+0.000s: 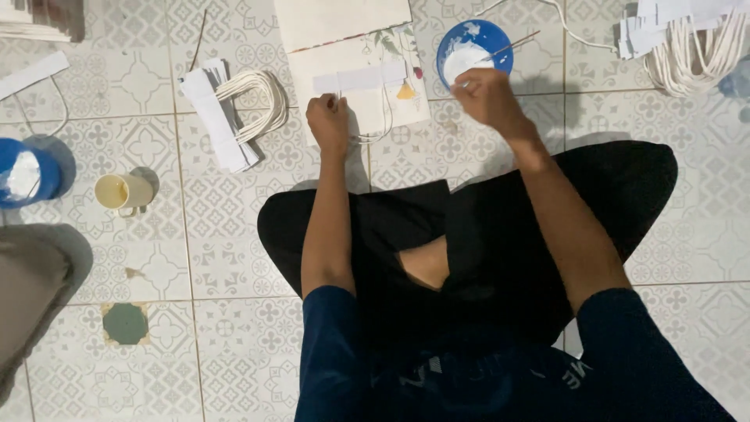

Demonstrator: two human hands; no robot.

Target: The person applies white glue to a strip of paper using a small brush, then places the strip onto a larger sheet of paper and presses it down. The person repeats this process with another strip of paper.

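A flat paper bag (367,74) lies on the patterned tile floor (234,328) just beyond the person's crossed legs, cream-coloured with a small printed plant and flower design along its right side; a white paper strip (361,78) runs across it, and a thin white cord handle (383,125) loops down from under that strip toward the near edge. The left hand (328,121) rests curled at the bag's near left corner, fingers folded in, pressing on the bag beside the cord; whether it pinches the cord cannot be told. The right hand (486,95) is closed in a loose fist just right of the bag, gripping a thin stick (508,47) whose far end lies across a blue bowl (473,45) of white paste. Left of the bag sits a bundle of white strips with cord loops (234,105), a larger bundle (687,39) lies far right, and a cream mug (123,192) stands on the left, near a blue container (27,172)
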